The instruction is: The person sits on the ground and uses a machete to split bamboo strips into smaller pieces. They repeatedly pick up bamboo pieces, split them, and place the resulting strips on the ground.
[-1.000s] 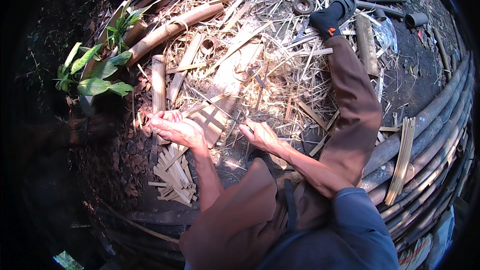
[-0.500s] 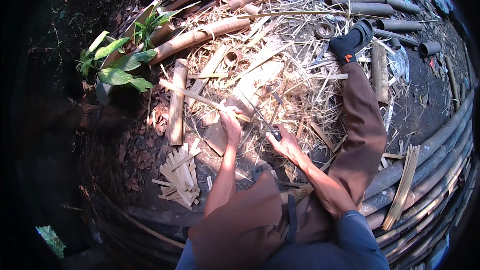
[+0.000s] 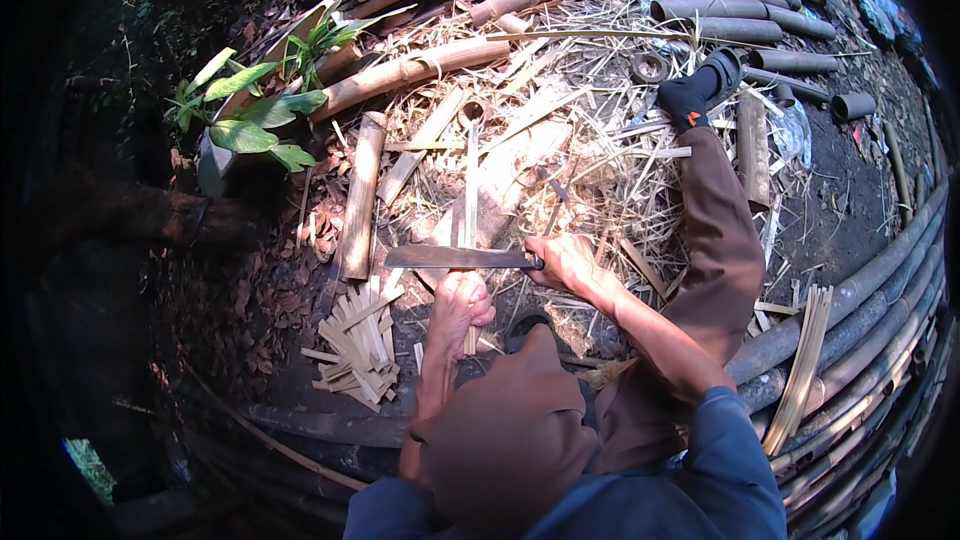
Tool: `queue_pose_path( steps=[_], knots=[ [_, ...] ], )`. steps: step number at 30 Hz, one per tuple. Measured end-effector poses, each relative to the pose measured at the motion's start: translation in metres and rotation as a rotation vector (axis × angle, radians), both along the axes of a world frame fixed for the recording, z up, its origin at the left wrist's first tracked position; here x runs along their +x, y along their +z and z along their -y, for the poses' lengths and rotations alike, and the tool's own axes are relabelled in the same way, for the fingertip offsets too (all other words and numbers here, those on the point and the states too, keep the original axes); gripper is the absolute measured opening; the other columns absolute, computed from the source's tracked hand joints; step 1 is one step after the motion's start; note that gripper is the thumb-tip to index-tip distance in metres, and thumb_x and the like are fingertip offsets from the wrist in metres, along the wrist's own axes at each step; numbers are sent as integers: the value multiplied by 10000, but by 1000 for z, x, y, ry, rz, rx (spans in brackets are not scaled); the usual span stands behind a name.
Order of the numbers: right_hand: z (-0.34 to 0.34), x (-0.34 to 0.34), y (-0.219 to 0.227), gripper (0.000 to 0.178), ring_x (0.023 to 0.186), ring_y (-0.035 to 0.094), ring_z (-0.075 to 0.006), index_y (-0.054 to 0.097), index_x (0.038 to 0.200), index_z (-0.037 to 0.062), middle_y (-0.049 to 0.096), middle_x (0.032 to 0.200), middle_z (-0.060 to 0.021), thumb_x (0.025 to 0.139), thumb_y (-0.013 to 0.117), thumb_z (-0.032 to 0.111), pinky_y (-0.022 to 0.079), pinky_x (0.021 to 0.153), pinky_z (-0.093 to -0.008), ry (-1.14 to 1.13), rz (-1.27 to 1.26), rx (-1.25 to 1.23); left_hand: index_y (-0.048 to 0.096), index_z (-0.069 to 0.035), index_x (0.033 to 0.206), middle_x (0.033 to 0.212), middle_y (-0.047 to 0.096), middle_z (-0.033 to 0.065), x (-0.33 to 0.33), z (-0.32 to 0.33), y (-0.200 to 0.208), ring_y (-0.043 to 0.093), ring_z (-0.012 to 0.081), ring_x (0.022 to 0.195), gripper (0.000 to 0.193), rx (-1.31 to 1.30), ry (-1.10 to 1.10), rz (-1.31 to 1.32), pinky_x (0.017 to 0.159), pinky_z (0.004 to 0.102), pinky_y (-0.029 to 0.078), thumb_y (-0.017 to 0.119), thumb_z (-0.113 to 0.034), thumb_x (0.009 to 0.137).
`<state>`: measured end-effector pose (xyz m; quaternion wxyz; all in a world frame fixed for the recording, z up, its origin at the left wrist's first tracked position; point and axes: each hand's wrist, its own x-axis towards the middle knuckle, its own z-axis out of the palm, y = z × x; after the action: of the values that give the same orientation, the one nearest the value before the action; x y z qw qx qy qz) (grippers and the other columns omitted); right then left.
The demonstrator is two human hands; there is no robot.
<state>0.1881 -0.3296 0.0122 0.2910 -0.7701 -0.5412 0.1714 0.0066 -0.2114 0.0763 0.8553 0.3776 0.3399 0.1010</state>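
A wide-bladed knife point(image 3: 445, 257) lies level across the view, blade pointing left, its dark handle gripped in my right hand point(image 3: 568, 264). My left hand point(image 3: 459, 302) is closed around a slim bamboo strip point(image 3: 471, 180), just below the blade. Upright in the picture, the strip runs away from me, and its lower end shows beneath my fist. Where blade and strip cross, I cannot tell how deep the edge sits, if it touches. A pale wooden block or plank point(image 3: 520, 175) lies beyond the knife.
Split bamboo pieces point(image 3: 360, 345) are heaped at the lower left. More slats point(image 3: 805, 370) rest on long bamboo poles point(image 3: 850, 310) at right. Shavings point(image 3: 620, 180) cover the ground beyond. My outstretched leg point(image 3: 715, 240) lies right; a leafy plant point(image 3: 245, 125) stands left.
The strip has swung from slanting left to pointing straight away from me. My left hand came nearer my body. The knife turned level and now crosses the strip.
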Motion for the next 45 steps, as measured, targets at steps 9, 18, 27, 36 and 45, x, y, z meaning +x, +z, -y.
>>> queue_pose_path(
  steps=[9, 18, 27, 36, 45],
  knots=[
    [3, 69, -18, 231, 538, 580, -241, 638, 791, 37, 584, 596, -113, 793, 604, 265, 448, 481, -418, -192, 57, -95, 427, -62, 1294, 690, 359, -17, -27, 35, 46, 300, 25, 475, 284, 22, -61, -110, 412, 190, 270, 414, -110, 1014],
    [16, 75, -7, 190, 448, 535, -180, 614, 807, 55, 565, 528, -48, 838, 627, 242, 456, 444, -351, -212, -234, -167, 321, -91, 1463, 664, 327, -42, -65, 37, 48, 277, 23, 484, 468, 32, -211, -167, 425, 183, 250, 436, -139, 1012],
    [56, 21, -90, 275, 580, 609, -312, 593, 891, 13, 615, 653, -162, 830, 703, 257, 497, 553, -449, -244, -84, -361, 489, -49, 1278, 668, 385, -18, -47, 25, 16, 345, 55, 495, 317, -112, 110, -86, 460, 209, 339, 446, -236, 1026],
    [-35, 56, -63, 220, 678, 599, -346, 626, 906, 39, 592, 807, -152, 928, 567, 250, 471, 582, -448, -148, 95, 101, 515, -14, 1100, 649, 522, 33, -80, 14, -67, 491, 89, 515, 175, 488, 10, -415, 476, 240, 435, 460, -139, 990],
    [-133, 196, -104, 381, 1365, 352, -312, 524, 1297, 108, 476, 1378, -139, 940, 405, 167, 136, 1182, -489, -209, 557, -364, 560, -15, 1094, 632, 492, -10, -77, 35, -90, 454, 58, 506, 184, 441, -19, -538, 457, 220, 411, 470, -139, 993]
  ],
)
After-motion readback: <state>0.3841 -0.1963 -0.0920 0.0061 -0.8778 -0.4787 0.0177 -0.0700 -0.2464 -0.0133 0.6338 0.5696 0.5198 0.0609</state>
